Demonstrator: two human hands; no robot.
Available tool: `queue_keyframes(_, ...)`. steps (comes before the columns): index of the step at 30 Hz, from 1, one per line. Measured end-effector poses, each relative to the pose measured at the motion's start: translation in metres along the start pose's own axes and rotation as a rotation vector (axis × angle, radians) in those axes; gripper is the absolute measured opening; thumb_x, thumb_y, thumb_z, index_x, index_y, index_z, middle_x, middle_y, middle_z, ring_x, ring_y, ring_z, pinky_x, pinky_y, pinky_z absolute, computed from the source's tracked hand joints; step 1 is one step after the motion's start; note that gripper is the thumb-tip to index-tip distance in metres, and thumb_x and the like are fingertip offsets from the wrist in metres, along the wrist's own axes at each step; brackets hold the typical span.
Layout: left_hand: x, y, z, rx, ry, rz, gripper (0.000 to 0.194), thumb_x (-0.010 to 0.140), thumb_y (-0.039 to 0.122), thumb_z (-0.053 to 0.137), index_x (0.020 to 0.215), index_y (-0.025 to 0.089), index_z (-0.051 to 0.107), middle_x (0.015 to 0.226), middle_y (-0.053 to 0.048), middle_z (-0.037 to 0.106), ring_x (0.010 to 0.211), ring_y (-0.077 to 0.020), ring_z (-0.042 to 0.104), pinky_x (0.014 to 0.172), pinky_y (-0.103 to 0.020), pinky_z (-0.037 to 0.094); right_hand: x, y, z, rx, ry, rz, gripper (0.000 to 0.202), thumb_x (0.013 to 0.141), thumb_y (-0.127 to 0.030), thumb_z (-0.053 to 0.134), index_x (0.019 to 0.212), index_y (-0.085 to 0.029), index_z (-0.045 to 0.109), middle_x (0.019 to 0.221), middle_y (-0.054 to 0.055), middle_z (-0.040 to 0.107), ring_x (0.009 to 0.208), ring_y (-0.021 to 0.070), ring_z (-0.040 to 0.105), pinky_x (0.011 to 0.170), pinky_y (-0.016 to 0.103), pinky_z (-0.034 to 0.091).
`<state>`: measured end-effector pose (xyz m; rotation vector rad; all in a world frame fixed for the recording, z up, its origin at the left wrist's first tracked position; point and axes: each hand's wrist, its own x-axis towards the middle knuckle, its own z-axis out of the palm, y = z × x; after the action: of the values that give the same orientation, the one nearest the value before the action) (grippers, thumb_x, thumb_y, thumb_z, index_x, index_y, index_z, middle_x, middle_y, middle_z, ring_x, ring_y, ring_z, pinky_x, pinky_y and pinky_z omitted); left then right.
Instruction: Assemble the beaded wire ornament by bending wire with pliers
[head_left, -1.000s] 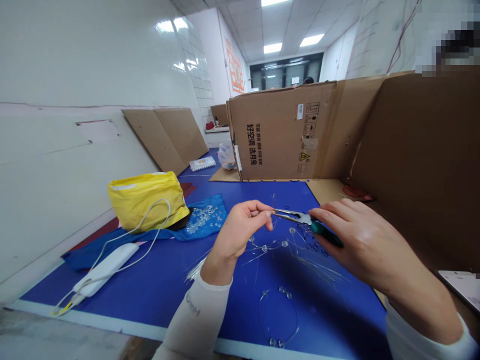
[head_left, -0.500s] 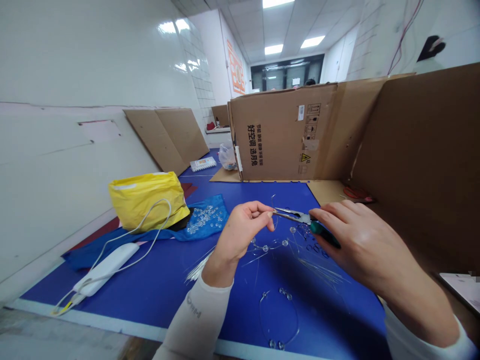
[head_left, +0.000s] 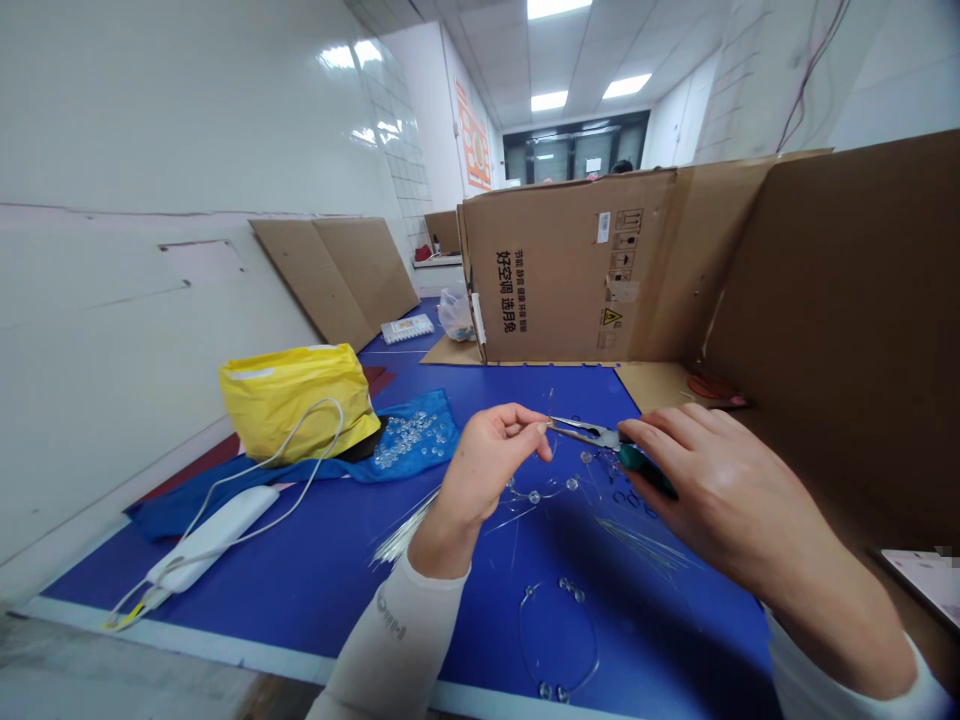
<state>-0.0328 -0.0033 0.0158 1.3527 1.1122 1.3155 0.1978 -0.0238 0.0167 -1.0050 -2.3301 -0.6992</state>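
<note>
My left hand (head_left: 501,455) pinches a thin wire (head_left: 552,400) between thumb and forefinger. In my right hand (head_left: 709,475) are long-nose pliers (head_left: 600,436) with green handles, their jaws slightly apart and their tips at my left fingertips. A strand with clear round beads (head_left: 534,496) hangs or lies below my hands; I cannot tell which. Small dark rings (head_left: 630,497) lie under the pliers. A bundle of straight wires (head_left: 637,540) rests on the blue table (head_left: 337,590), and a wire loop with clear beads (head_left: 598,640) lies near the front edge.
Loose clear beads (head_left: 412,440) sit on a blue bag at the left, beside a yellow bag (head_left: 300,400). A white power strip (head_left: 217,530) with its cord lies in front. Cardboard walls (head_left: 562,270) stand behind and to the right. Red-handled scissors (head_left: 712,387) lie at the right.
The jaws of the pliers have come closer together at my left fingertips. Both hands stay in nearly the same place.
</note>
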Motion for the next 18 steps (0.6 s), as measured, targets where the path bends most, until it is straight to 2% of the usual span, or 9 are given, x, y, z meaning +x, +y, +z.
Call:
queue_keyframes(10, 0.0005, -0.0022, 0.0013, 0.044, 0.027, 0.017, 0.009, 0.080, 0.024, 0.068, 0.079, 0.015, 0.069, 0.060, -0.001, 0.069, 0.057, -0.0111, 0.058, 0.060, -0.026, 0.041, 0.0014, -0.0003, 0.0012, 0.014, 0.021, -0.001, 0.011, 0.096, -0.022, 0.057, 0.098, -0.016, 0.066, 0.094, 0.014, 0.069, 0.082, 0.0292, 0.062, 0.072, 0.040, 0.046)
queue_keyframes(18, -0.0001, -0.0007, 0.0002, 0.038, 0.015, -0.001, 0.007, 0.078, 0.023, 0.068, 0.079, 0.016, 0.069, 0.058, 0.000, 0.068, 0.055, -0.0102, 0.056, 0.059, -0.025, 0.040, -0.0002, 0.0046, 0.0052, 0.081, 0.009, 0.004, 0.015, 0.098, -0.025, 0.057, 0.104, -0.014, 0.066, 0.096, 0.014, 0.069, 0.085, 0.0296, 0.063, 0.075, 0.041, 0.048)
